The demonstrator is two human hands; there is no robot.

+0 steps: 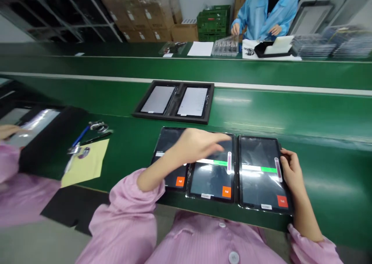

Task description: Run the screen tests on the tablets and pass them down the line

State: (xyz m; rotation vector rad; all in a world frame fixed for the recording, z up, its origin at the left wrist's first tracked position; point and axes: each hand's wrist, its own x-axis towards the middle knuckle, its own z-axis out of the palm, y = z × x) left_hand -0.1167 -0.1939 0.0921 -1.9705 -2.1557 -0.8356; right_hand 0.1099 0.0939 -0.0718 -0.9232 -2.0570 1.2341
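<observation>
Three dark tablets lie side by side near the front edge: the left tablet (171, 140), the middle tablet (212, 182) and the right tablet (258, 190). Each screen shows an orange or red box; green bars show on the middle and right ones. Above the left and middle tablets hovers my left hand (197, 144), index finger stretched out, holding nothing; it hides part of both. My right hand (292, 171) grips the right tablet's right edge, fingers curled at its upper side. The right tablet lies flat.
Beyond them, a black foam tray (177, 117) holds two tablets. Left are a yellow paper (90, 163), a pen (97, 137) and another person's hand (10, 131) by a black case (55, 132). Across the bench, a person in blue (257, 14) works near clear trays (225, 46).
</observation>
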